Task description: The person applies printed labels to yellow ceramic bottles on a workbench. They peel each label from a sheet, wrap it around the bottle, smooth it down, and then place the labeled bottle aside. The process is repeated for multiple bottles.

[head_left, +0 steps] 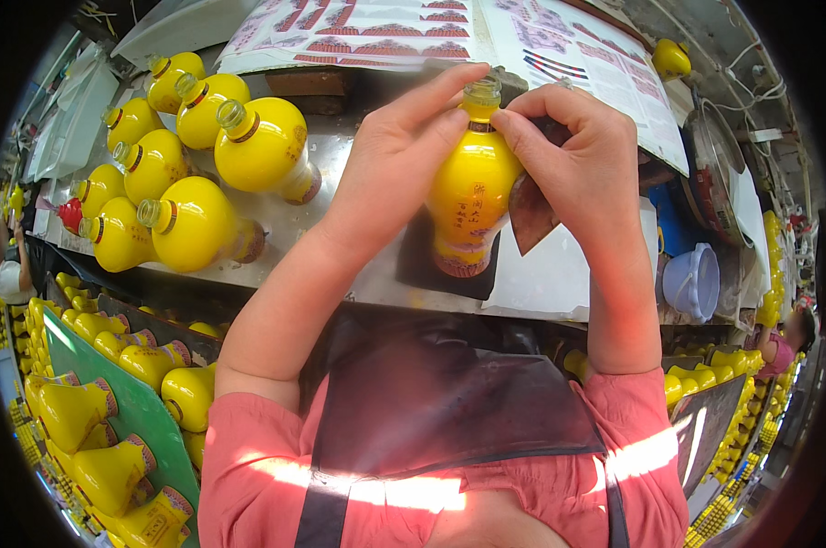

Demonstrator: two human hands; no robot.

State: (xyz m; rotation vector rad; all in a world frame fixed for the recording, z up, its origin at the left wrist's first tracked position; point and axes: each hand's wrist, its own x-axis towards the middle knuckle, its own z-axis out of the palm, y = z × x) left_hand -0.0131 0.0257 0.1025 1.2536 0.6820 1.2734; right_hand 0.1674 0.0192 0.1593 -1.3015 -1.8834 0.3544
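Note:
A glossy yellow bottle (472, 187) with a clear glass mouth, dark vertical lettering and a patterned foot stands in front of me on a black pad (417, 260). My left hand (413, 137) closes on its neck from the left, thumb and fingers at the narrow band. From the right, the thumb and forefinger of my right hand (577, 146) press at the same neck band. A brown, flat, pointed scraper-like piece (531, 217) juts out from under my right palm; its grip is partly hidden by the hand.
Several yellow bottles (262, 144) stand left on the metal table (363, 265). Printed decal sheets (376, 32) lie at the back, and white paper (545, 274) beside the pad. A pale bucket (693, 281) hangs right. Racks of bottles (75, 416) flank me; other people are at both edges.

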